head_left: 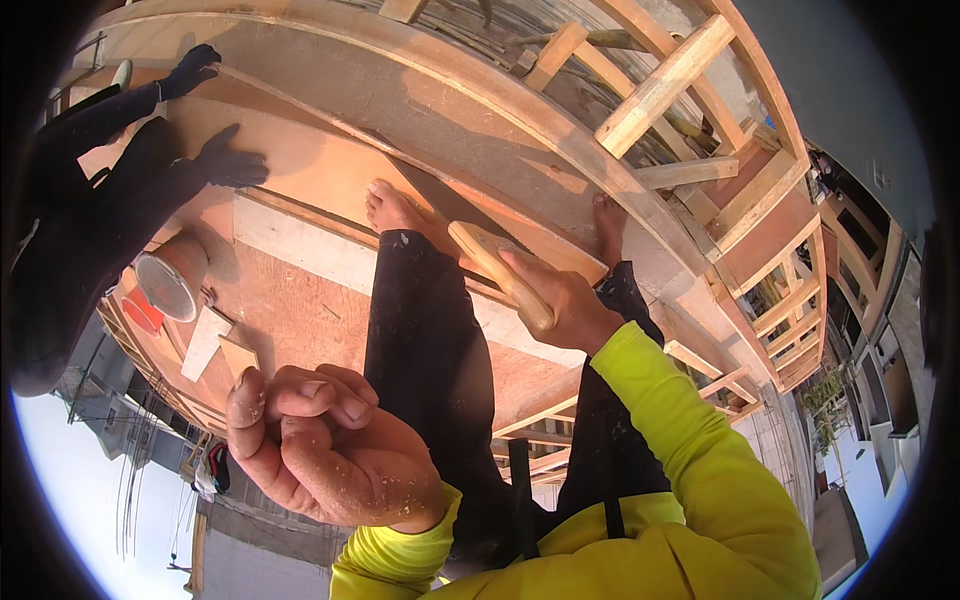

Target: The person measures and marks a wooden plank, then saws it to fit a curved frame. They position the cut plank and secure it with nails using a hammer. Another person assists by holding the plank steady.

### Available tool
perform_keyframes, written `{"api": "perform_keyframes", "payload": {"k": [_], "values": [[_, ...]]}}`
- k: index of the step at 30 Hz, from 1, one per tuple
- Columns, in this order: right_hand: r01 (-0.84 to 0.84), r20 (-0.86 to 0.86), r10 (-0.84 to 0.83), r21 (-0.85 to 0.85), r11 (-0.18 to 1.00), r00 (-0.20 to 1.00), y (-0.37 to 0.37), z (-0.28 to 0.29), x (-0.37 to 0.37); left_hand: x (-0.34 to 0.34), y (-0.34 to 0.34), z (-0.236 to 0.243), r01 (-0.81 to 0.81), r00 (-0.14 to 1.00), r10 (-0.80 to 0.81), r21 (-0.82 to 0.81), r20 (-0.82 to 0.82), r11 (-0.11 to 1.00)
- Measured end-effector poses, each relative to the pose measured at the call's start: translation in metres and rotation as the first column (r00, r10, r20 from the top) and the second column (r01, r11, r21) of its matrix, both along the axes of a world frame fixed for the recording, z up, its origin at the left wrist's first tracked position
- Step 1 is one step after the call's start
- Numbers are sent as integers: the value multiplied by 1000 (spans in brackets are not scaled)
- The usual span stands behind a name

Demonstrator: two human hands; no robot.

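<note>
Wooden block [490, 262] gripped in right hand [568, 305], partly covered; left hand [325, 440] curled, contents unclear.

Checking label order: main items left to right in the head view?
Bucket → left hand → wooden piece in the right hand → ladder-like timber frame.

Beyond my left hand [325, 445]: passage over plywood [305, 290] between my trouser leg [420, 340] and the grey bucket [194, 258].
Upper left: a co-worker's gloved hand [232, 162] blocks me.
</note>
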State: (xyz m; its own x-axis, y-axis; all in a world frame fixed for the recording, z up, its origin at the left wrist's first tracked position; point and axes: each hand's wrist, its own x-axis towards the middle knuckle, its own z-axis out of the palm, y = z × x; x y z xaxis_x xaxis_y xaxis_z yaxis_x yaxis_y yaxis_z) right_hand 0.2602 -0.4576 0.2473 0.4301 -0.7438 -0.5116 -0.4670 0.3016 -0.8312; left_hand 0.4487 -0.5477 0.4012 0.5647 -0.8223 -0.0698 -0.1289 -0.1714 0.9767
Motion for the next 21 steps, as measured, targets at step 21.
{"api": "perform_keyframes", "payload": {"k": [21], "values": [[30, -27, -31, -33, 999, 999, 17, 40, -21, -14, -16, -11, -188, 979, 180, 69, 97, 980]]}}
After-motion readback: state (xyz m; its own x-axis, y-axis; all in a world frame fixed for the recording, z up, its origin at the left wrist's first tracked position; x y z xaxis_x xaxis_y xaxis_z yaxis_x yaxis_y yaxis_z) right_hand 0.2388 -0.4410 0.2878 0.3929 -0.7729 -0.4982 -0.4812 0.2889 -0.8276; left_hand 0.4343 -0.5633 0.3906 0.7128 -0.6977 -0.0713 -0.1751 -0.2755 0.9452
